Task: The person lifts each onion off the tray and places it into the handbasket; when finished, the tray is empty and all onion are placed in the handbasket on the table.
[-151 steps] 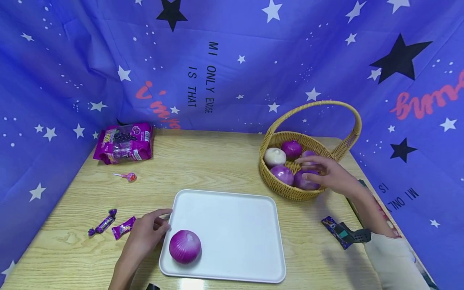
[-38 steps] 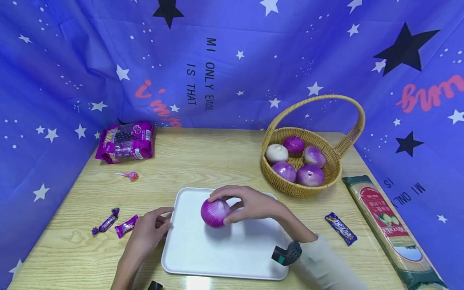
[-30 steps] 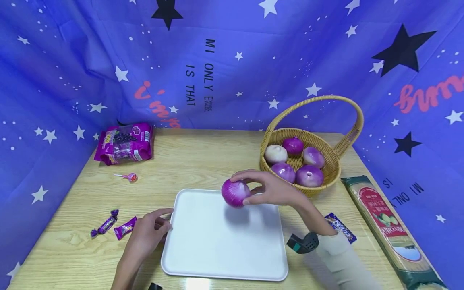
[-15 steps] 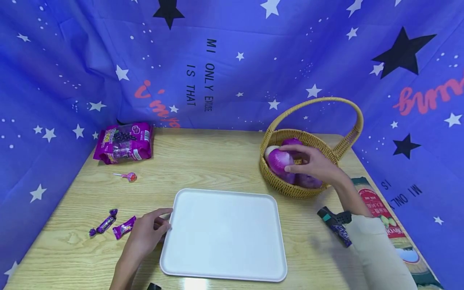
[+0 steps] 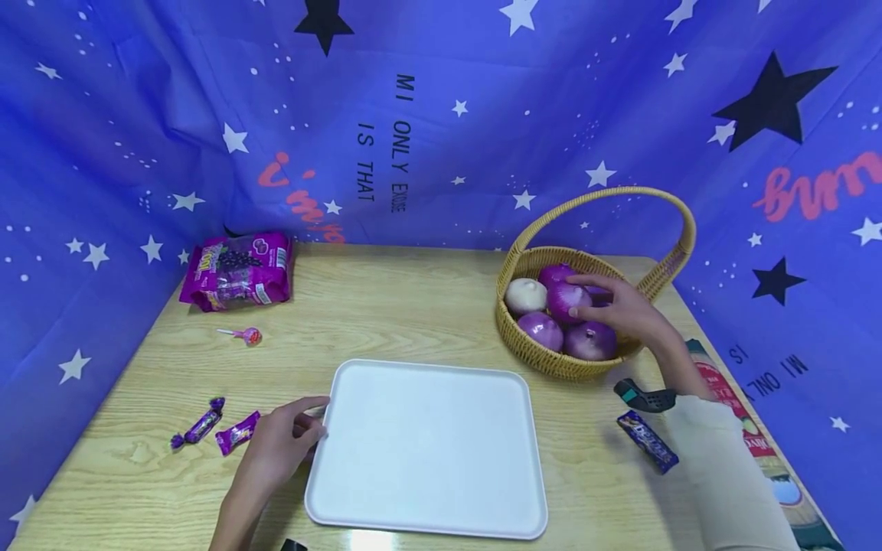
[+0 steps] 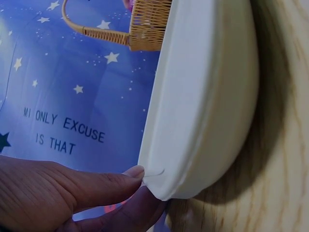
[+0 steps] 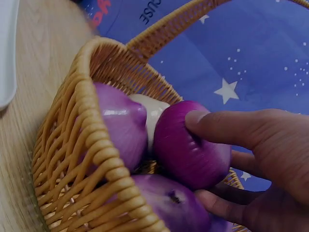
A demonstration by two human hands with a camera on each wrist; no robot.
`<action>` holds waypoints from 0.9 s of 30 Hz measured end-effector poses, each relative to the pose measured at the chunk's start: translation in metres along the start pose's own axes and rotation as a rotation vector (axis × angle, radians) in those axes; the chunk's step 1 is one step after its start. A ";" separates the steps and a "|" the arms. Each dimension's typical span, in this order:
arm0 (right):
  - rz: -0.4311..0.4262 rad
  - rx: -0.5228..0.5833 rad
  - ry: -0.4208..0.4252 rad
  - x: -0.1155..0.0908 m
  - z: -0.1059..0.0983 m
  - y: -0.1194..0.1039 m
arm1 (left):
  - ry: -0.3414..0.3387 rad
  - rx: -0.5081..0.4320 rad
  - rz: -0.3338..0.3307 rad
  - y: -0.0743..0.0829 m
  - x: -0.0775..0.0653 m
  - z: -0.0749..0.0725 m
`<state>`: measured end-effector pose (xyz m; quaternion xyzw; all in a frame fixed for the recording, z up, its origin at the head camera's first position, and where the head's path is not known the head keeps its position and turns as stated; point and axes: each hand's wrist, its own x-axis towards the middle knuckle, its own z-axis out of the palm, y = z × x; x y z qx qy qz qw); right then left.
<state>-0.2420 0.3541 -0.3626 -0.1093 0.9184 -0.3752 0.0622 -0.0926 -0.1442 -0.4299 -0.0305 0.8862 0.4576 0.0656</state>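
My right hand (image 5: 620, 310) holds a purple onion (image 5: 566, 301) inside the wicker basket (image 5: 534, 356), among several other onions. Close up in the right wrist view, the thumb lies on top of this onion (image 7: 190, 150) and fingers reach round its far side. A white onion (image 5: 526, 296) and a paler purple onion (image 5: 540, 330) sit beside it. At the left edge of the white tray (image 5: 427, 451) is my left hand (image 5: 279, 442). Its thumb and a finger pinch the tray's rim in the left wrist view. The tray bears nothing.
Two wrapped candies (image 5: 237, 433) lie left of my left hand, with a lollipop (image 5: 249, 336) and a purple candy bag (image 5: 237, 272) farther back. A blue-wrapped bar (image 5: 648, 441) and a noodle pack (image 5: 765, 451), partly under my right arm, lie at the right.
The onion on the tray has been lifted by my right hand, carried right and lowered into the basket, shifting there from front left towards the middle. My left hand has stayed at the tray.
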 end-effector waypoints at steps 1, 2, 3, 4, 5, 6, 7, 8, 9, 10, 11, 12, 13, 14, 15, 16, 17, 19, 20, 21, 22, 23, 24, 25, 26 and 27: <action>-0.003 -0.016 0.006 0.000 0.001 0.002 | -0.001 0.000 -0.001 0.000 0.000 0.000; -0.009 -0.033 0.011 0.001 0.002 0.003 | -0.001 -0.002 -0.001 0.000 -0.001 0.000; -0.010 -0.038 0.014 0.001 0.002 0.004 | -0.002 -0.002 -0.002 0.000 -0.001 0.001; -0.005 -0.038 0.017 0.002 0.003 0.004 | -0.002 -0.005 -0.003 0.000 -0.001 0.001; -0.001 -0.043 0.019 0.002 0.003 0.004 | -0.001 -0.006 -0.003 0.000 -0.001 0.001; 0.001 -0.048 0.020 0.003 0.003 0.003 | -0.001 -0.012 -0.004 0.000 -0.001 0.002; 0.001 -0.057 0.021 0.003 0.003 0.003 | -0.001 -0.015 -0.004 0.000 -0.001 0.002; 0.000 -0.064 0.022 0.003 0.002 0.002 | -0.001 -0.018 -0.005 0.000 -0.001 0.002; -0.001 -0.065 0.023 0.004 0.002 0.001 | -0.001 -0.020 -0.005 0.000 -0.001 0.002; -0.002 -0.068 0.023 0.004 0.001 0.001 | 0.001 -0.020 -0.004 0.000 -0.001 0.002; -0.008 -0.070 0.023 0.004 0.001 0.000 | 0.002 -0.018 -0.002 0.000 0.000 0.002; -0.014 -0.072 0.021 0.004 0.000 0.000 | 0.004 -0.017 -0.001 0.001 0.000 0.002; -0.015 -0.071 0.021 0.004 0.000 -0.001 | 0.004 -0.012 0.001 0.001 0.000 0.002; -0.017 -0.068 0.020 0.004 -0.001 -0.001 | 0.006 -0.008 0.001 0.001 0.001 0.002; -0.019 -0.067 0.021 0.003 -0.001 -0.001 | 0.007 0.000 0.003 0.001 0.001 0.002; -0.016 -0.068 0.022 0.003 -0.002 -0.002 | 0.008 0.009 0.005 0.001 0.001 0.002; -0.013 -0.070 0.026 0.002 -0.002 -0.002 | 0.008 0.017 0.004 0.001 0.001 0.002; -0.003 -0.078 0.040 0.000 -0.003 -0.004 | 0.006 0.030 0.004 0.001 0.002 0.002; -0.004 -0.078 0.045 0.000 -0.003 -0.004 | 0.006 0.036 0.003 0.001 0.002 0.002; -0.004 -0.080 0.052 -0.001 -0.003 -0.005 | 0.006 0.040 0.003 0.001 0.002 0.002; -0.007 -0.085 0.062 -0.002 -0.003 -0.007 | 0.006 0.041 0.001 0.001 0.003 0.002; -0.012 -0.094 0.071 -0.003 -0.003 -0.009 | 0.005 0.042 0.000 0.001 0.003 0.001; -0.021 -0.100 0.080 -0.004 -0.002 -0.010 | 0.002 0.045 0.000 0.001 0.004 0.001; -0.035 -0.109 0.088 -0.005 -0.002 -0.013 | 0.001 0.050 0.000 0.001 0.004 0.001; -0.047 -0.126 0.101 -0.007 -0.001 -0.015 | -0.003 0.053 0.001 0.001 0.005 0.000; -0.061 -0.148 0.115 -0.008 0.000 -0.019 | -0.005 0.066 0.005 0.002 0.005 -0.001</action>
